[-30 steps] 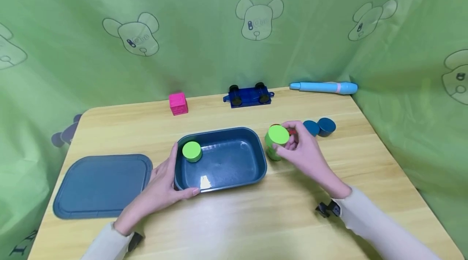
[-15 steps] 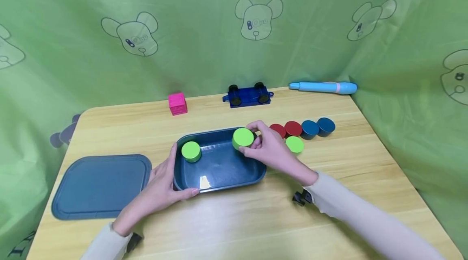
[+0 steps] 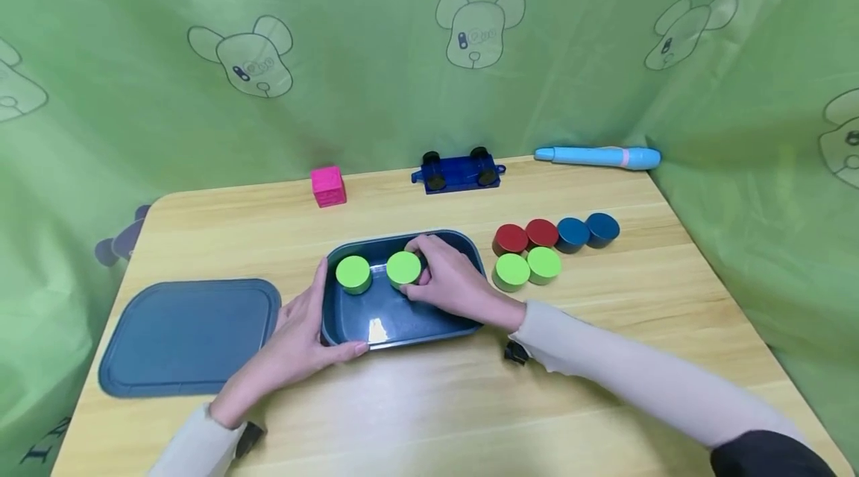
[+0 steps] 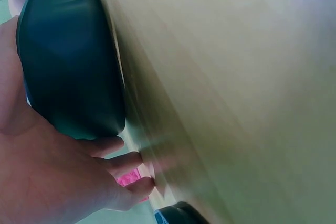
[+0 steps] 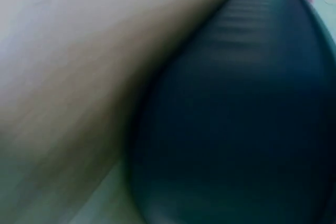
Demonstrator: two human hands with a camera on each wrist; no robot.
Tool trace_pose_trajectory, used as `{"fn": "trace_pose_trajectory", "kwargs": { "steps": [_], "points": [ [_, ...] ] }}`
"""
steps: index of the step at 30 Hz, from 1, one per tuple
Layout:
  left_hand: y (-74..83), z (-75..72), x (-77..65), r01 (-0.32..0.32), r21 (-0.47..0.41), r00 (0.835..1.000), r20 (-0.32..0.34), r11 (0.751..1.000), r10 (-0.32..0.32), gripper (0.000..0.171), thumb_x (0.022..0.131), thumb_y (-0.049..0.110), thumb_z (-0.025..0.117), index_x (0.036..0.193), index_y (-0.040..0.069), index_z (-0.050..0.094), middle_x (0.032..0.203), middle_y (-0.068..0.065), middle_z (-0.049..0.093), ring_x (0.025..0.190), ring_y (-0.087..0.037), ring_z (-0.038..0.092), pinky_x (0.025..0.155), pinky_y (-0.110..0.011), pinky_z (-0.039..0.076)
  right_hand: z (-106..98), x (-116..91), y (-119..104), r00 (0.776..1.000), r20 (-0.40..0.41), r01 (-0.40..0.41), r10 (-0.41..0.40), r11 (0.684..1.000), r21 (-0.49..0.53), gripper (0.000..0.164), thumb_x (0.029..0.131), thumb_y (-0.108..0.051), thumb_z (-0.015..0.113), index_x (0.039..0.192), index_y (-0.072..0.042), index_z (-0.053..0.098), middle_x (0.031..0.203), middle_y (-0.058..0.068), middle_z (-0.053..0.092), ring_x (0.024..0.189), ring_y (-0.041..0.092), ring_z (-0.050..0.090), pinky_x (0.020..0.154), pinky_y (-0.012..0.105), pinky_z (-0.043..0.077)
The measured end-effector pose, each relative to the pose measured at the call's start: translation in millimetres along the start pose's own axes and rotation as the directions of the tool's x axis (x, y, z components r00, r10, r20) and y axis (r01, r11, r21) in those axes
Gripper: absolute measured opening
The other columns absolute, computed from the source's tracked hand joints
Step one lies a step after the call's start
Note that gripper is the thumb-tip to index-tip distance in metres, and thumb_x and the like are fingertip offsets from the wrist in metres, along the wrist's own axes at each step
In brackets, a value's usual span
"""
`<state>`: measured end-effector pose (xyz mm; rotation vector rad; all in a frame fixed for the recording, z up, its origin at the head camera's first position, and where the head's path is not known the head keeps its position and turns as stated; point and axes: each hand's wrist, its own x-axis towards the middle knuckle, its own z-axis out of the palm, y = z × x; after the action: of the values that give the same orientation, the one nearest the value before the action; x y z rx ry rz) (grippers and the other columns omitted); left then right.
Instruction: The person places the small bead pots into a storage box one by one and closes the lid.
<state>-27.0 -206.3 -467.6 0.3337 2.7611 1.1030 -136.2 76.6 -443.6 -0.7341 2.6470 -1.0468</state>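
Observation:
A dark blue plastic box (image 3: 403, 322) stands on the table. My left hand (image 3: 295, 343) holds it at its left end, fingers along the end wall and thumb at the front rim; the left wrist view shows the hand against the box's outer wall. Inside the box, my right hand (image 3: 456, 279) pinches a light green cylindrical block (image 3: 403, 267) between thumb and fingers. To its left another light green block (image 3: 353, 273) sits in the box. The box's outer side (image 5: 241, 103) fills much of the right wrist view and hides the right fingers there.
Right of the box are two red blocks (image 3: 510, 238), two blue blocks (image 3: 573, 234) and two green blocks (image 3: 511, 270). A flat blue lid (image 3: 191, 335) lies left. Along the back are a pink cube (image 3: 328, 187), an upturned blue toy wagon chassis (image 3: 460, 173) and a light blue pen-like stick (image 3: 597, 156).
My right hand has carried a green block leftward from the pair of stacked-looking green blocks at the right, over the rim and into the box. The left hand has stayed at the box.

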Motion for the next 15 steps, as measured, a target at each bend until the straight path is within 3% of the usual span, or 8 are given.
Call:
{"fn": "trace_pose_trajectory", "kwargs": {
  "steps": [5,10,15],
  "points": [
    [0.7,-0.9,0.1,-0.003,0.0,1.0,-0.003,1.0,0.003,0.142,0.085,0.062,0.088,0.175,0.014,-0.01,0.176,-0.027,0.022,0.16,-0.047,0.025,0.12,-0.076,0.014,7,6,-5,1.0,0.015,-0.009,0.009,0.999,-0.043,0.053,0.087,-0.024,0.094,0.131,-0.011,0.067,0.104,0.003,0.059,0.084,0.011,0.063,0.073,0.028,0.054],
    [0.4,-0.7,0.2,-0.004,-0.004,1.0,-0.007,1.0,0.004,0.141,0.085,0.063,0.088,0.175,0.012,-0.008,0.176,-0.026,0.023,0.16,-0.047,0.026,0.12,-0.076,0.014,10,9,-5,0.999,0.038,-0.002,0.006,0.996,-0.086,0.055,0.09,-0.029,0.092,0.136,-0.013,0.067,0.083,-0.004,0.064,0.074,0.011,0.06,0.065,0.03,0.049],
    [-0.1,-0.4,0.5,-0.006,-0.003,1.0,-0.008,1.0,0.006,0.141,0.085,0.063,0.088,0.175,0.01,-0.007,0.176,-0.027,0.023,0.16,-0.047,0.026,0.12,-0.076,0.014,14,10,-4,0.999,0.046,-0.011,0.014,0.998,-0.064,0.057,0.093,-0.024,0.09,0.141,-0.01,0.062,0.079,-0.007,0.069,0.07,0.009,0.064,0.068,0.033,0.054]
  ]
}}
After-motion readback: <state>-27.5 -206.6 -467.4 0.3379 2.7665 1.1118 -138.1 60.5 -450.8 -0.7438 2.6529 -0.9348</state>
